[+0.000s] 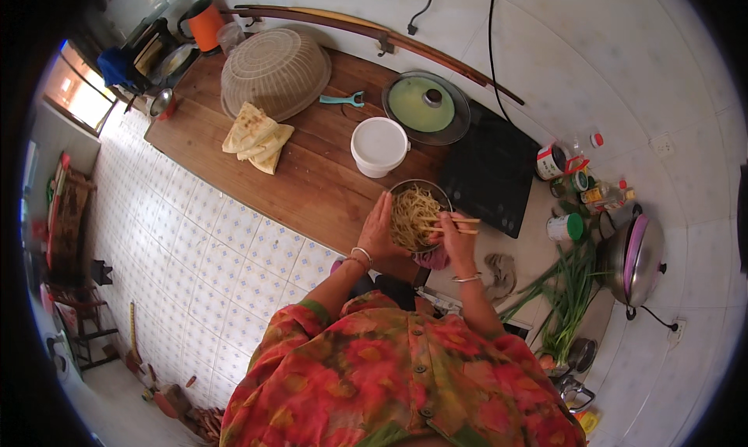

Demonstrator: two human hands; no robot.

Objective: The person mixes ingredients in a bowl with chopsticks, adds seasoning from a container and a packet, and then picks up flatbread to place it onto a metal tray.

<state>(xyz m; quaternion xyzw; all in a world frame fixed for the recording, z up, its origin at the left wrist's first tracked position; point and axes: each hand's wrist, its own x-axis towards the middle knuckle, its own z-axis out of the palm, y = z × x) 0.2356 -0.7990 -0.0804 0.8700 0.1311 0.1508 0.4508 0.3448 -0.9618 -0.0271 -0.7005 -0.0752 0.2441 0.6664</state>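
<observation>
Before me a metal bowl (422, 183) stands at the near edge of the wooden counter, filled with pale noodle-like strands (412, 213), perhaps bean sprouts. Flat against the bowl's left side rests my left hand (378, 231), fingers extended. Wooden chopsticks (467, 220) are gripped in my right hand (457, 239), their tips in the strands. A purple cloth (432, 258) shows just below the bowl. Behind it stands a white lidded plastic tub (380, 146).
Right of the bowl lies a black induction cooktop (491, 172). A glass-lidded pan (422, 105), folded flatbreads (257, 137), a teal peeler (343, 99) and an upturned basket (274, 73) occupy the wooden counter (315, 196). Green onions (564, 301) and an electric wok (628, 260) sit at right.
</observation>
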